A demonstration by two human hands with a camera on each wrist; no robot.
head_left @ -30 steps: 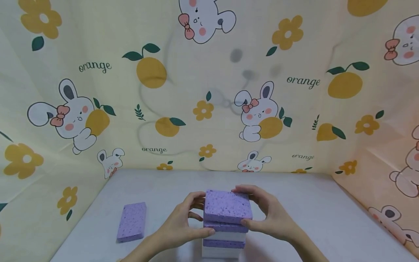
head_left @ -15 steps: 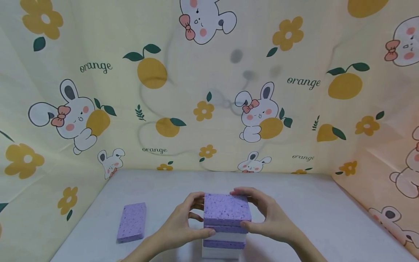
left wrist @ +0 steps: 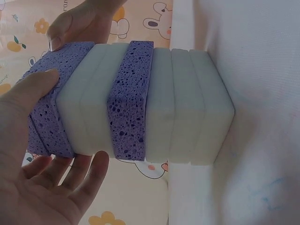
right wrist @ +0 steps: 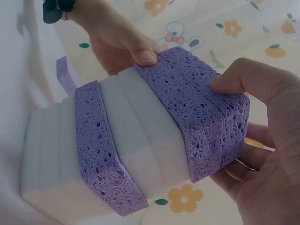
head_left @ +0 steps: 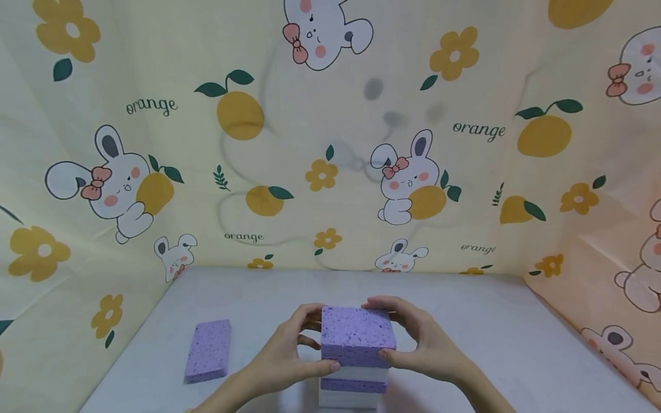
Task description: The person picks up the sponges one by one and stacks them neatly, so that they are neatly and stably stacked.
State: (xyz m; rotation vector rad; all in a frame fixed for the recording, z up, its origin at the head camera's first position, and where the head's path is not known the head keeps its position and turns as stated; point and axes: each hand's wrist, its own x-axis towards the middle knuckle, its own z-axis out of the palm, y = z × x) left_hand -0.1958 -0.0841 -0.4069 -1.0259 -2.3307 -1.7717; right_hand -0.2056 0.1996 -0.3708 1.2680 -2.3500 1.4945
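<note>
A stack of purple and white sponges stands in front of me, with a speckled top purple sponge [head_left: 356, 328] lying flush on another purple sponge [right wrist: 161, 93]. My left hand [head_left: 289, 350] holds the stack's upper left side, its thumb on the lower purple sponge and fingers behind. From the right, my right hand [head_left: 428, 344] grips the top sponge, thumb at the front corner and fingertips over the far edge. Under this pair come two white sponges [left wrist: 86, 103], a middle purple sponge [left wrist: 129, 101], then three white sponges [left wrist: 183, 103] at the bottom.
One loose purple sponge [head_left: 208, 350] lies flat to the left of the stack on the white table [head_left: 258, 287]. A cloth [head_left: 330, 201] printed with rabbits and oranges rises behind the table and along both sides.
The top purple sponge has come down from a slightly raised, skewed position to sit level and aligned on the one below. My right hand has lowered slightly with it; the left hand has stayed put.
</note>
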